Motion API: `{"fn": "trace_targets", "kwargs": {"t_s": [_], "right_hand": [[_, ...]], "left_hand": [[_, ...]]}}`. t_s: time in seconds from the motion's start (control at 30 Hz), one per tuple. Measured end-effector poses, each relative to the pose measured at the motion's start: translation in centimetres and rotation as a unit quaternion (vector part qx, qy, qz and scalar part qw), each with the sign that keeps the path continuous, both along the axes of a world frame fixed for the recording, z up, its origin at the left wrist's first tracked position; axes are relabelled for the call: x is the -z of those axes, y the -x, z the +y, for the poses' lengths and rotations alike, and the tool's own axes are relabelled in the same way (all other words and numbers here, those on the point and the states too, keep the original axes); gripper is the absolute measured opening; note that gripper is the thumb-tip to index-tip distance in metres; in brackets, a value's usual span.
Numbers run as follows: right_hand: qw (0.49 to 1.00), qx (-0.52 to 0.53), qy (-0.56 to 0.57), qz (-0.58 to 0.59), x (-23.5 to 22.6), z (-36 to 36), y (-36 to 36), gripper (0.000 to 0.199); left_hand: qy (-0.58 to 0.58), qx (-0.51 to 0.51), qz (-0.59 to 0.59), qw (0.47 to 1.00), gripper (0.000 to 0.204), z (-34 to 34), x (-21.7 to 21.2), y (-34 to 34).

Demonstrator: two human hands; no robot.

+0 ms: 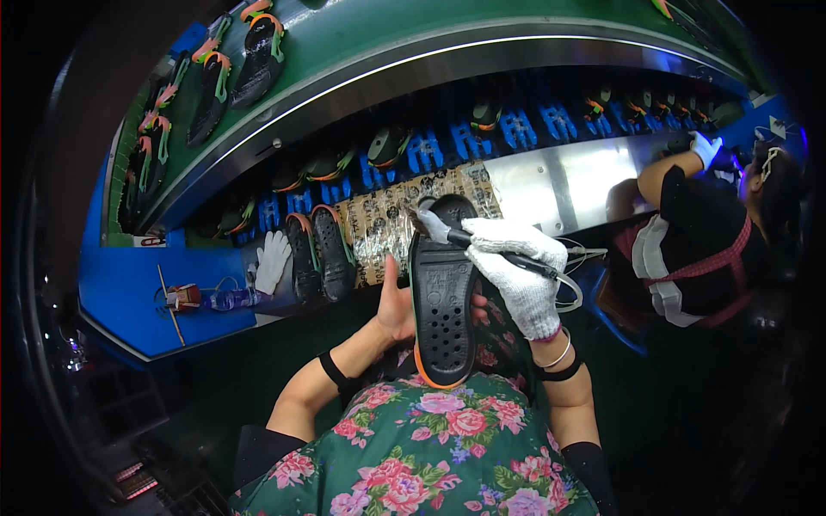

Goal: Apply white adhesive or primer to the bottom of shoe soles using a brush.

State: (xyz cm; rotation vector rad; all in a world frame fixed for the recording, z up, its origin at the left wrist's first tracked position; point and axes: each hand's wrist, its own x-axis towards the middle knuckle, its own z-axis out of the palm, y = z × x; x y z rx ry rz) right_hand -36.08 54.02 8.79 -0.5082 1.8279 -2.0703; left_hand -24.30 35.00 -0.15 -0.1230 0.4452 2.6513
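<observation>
My bare left hand [396, 311] supports a black shoe sole [447, 297] from beneath, its thumb standing up along the left edge and fingertips showing past the right edge. The sole points away from me, with round holes toward the near end and an orange and green rim. In a white knitted glove, my right hand [519, 279] grips a dark-handled brush [439, 229] whose pale bristles lie over the sole's far part; whether they touch it I cannot tell. A thin pale tube or cable [570, 297] hangs by the handle.
Left of the worn, tape-covered cardboard [374, 228] stand two soles [331, 258], a loose white glove [274, 261] and a plastic bottle [231, 298]. Blue holders [519, 129] carry several soles beneath a green conveyor [361, 34]. A co-worker [701, 232] is close on the right.
</observation>
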Motion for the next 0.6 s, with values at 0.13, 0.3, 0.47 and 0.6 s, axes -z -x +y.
{"fn": "trace_targets", "kwargs": {"t_s": [0.13,0.3,0.47,0.6], "right_hand": [[0.997,0.021,0.009,0.078,-1.2,-0.7,0.2,0.019],[0.974,0.034,0.008,0.222,-0.7,-2.1,2.6,0.023],[0.88,0.08,-0.06,0.464,-2.8,-3.1,4.4,0.033],[0.852,0.038,-0.118,0.508,-2.2,-2.9,3.6,0.038]], "left_hand": [[-0.052,-0.056,-0.016,0.997,0.124,0.6,-1.3,0.9],[-0.127,-0.142,-0.073,0.979,0.115,1.0,-5.2,4.2],[-0.041,-0.203,-0.03,0.978,0.106,2.0,-3.4,4.8],[0.263,-0.204,-0.079,0.94,0.109,4.0,-5.4,5.6]]}}
